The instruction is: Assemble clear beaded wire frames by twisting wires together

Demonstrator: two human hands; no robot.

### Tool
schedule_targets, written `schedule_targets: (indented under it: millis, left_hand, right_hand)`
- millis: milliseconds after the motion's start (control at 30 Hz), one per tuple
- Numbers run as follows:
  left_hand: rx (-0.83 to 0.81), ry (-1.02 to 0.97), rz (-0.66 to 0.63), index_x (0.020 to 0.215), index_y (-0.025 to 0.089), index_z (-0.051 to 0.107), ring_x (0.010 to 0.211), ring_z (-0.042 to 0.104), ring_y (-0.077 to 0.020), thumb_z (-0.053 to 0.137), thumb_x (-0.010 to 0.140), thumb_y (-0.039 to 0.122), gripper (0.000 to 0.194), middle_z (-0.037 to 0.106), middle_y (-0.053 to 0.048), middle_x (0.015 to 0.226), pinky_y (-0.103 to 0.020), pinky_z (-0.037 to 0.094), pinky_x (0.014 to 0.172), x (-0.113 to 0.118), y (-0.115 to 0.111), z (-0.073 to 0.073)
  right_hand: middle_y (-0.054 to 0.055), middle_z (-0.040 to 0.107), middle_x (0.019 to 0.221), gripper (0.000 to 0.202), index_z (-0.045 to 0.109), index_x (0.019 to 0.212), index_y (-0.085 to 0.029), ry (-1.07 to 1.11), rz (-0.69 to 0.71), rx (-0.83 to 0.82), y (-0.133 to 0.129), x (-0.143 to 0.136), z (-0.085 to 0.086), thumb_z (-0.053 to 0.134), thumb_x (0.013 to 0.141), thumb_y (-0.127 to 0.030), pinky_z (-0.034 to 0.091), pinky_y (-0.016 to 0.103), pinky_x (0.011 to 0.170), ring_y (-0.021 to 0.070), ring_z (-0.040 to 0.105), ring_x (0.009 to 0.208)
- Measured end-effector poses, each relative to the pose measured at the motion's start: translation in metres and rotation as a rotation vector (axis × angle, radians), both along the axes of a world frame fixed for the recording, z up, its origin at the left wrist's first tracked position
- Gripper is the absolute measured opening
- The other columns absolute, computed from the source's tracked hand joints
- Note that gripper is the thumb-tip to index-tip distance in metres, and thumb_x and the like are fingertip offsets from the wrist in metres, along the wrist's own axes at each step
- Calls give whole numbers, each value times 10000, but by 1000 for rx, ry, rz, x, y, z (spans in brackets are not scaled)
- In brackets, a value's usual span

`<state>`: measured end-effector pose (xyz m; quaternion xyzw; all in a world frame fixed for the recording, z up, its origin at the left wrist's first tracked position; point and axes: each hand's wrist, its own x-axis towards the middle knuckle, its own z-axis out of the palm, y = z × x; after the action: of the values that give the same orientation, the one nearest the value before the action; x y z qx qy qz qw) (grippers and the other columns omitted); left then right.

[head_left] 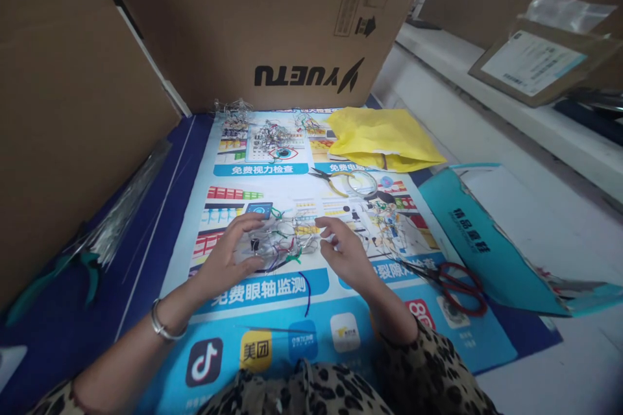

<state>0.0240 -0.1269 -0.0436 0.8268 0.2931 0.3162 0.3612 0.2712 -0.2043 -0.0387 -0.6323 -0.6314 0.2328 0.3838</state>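
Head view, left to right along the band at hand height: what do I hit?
Teal-handled metal tool → bare left hand → loose tangle of thin multicoloured wires → bare right hand → red-handled metal scissors → teal cardboard piece with black lettering.

Centre: tangled wire pieces, your left hand curved around their left edge, fingers and thumb apart; your right hand just beside, fingers loosely bent. From the wires, at 1 o'clock: yellow-handled pliers, yellow bag beyond. Between 3 and 4: red-handled scissors. At 9: green-handled pliers.
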Motion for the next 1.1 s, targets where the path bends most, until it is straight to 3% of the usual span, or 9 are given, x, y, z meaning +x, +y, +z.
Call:
schedule_targets:
  millis: [167,300,400,467,567,700,800,933,1100]
  left_hand:
    - [22,143,-47,1293,260,364,1304,328,-311,656,752,406,632,366,-131,1393,-527,311,1050,0,-2,-1]
    - [10,151,-52,1315,260,340,1319,314,-312,640,769,334,627,356,-128,1404,-534,309,1059,1,-1,-3]
    - [-25,139,-43,1298,266,355,1321,320,-293,620,787,311,578,362,-114,1398,-504,332,1059,3,0,-4]
    - [-49,129,-32,1272,270,375,1303,353,-275,606,801,301,526,382,-101,1385,-488,346,1054,4,2,-5]
    - [-86,98,-13,1232,274,414,1258,413,-258,597,810,290,460,426,-90,1351,-470,377,1028,4,4,-6]
    - [-114,56,15,1178,282,472,1240,431,-248,608,804,276,398,459,-77,1325,-445,404,994,3,7,-10]
    - [-105,7,12,1122,262,485,1218,450,-232,610,800,249,345,485,-80,1291,-441,397,987,2,7,-12]
    - [-127,8,51,973,217,484,1124,520,-220,608,791,231,221,544,-84,1191,-431,412,941,3,6,-8]
    - [-50,35,100,809,205,450,1054,543,-207,625,768,209,179,565,-62,1116,-394,430,896,4,6,-6]
  right_hand:
    - [116,459,1313,659,379,1326,-246,10,178,-67,-2,5,2,500,697,-91,518,352,753,234,515,1101]
    - [108,275,1460,837,214,1430,-257,-43,269,-35,7,9,1,563,682,-115,316,497,1049,284,233,1351]
    - [75,164,1508,893,161,1443,-292,31,386,-35,18,9,1,585,677,-117,297,479,1067,276,138,1388]
    - [59,154,1510,891,188,1430,-313,85,460,-47,24,9,2,604,668,-117,340,453,1041,273,153,1385]
    - [75,287,1429,798,297,1373,-301,133,477,-42,29,8,0,625,667,-126,374,430,1010,265,276,1329]
    - [69,437,1233,583,435,1212,-265,168,419,5,31,7,-7,629,677,-140,417,402,944,240,432,1183]
    - [53,493,1134,519,441,1155,-254,164,327,-29,31,6,-13,618,683,-135,437,390,900,216,500,1077]
    - [56,513,1056,484,454,1125,-231,114,261,-72,31,2,-13,640,684,-163,471,346,809,205,521,988]
    - [54,495,976,273,479,852,-217,71,252,54,30,-2,-8,645,655,-125,451,362,835,213,507,974]
